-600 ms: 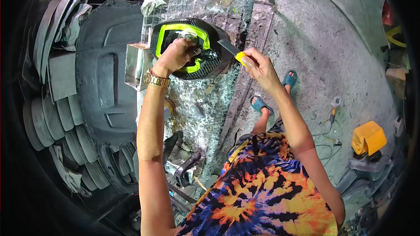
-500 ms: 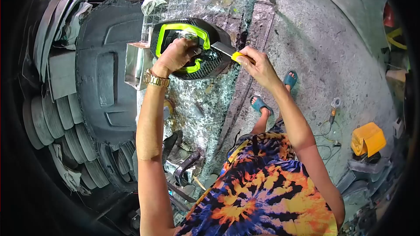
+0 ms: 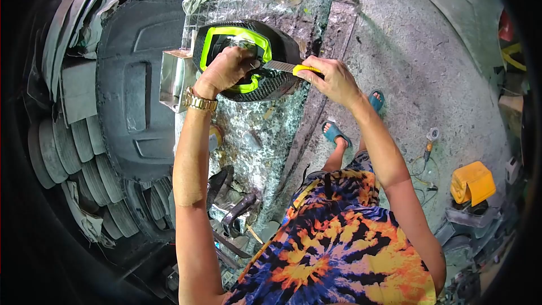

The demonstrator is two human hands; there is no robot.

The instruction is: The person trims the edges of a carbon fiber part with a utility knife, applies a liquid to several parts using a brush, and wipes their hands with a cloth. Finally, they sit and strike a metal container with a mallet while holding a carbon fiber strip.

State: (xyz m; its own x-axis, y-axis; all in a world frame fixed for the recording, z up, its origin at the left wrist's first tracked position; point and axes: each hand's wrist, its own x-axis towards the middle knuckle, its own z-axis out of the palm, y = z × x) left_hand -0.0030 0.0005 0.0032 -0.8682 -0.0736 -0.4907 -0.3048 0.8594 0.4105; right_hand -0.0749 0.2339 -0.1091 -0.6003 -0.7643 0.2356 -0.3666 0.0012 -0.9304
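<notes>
A black carbon-fibre part lies on the speckled workbench, its opening edged with a neon-green band. My left hand, with a gold watch at the wrist, is closed over the opening, fingers curled at the inner edge; the fingertips are partly hidden. In my right hand is a yellow-handled snap-off utility knife, gripped by its handle. Its long grey blade points left across the part, with the tip close to my left fingers.
An open metal box stands left of the part. A large black moulded panel and stacked curved pieces fill the left side. Black scraps lie nearer me. A yellow object and a cabled tool are on the floor.
My right hand has shifted slightly left and up, bringing the knife blade nearer my left fingers and turning it flatter. My left hand stays at the opening.
</notes>
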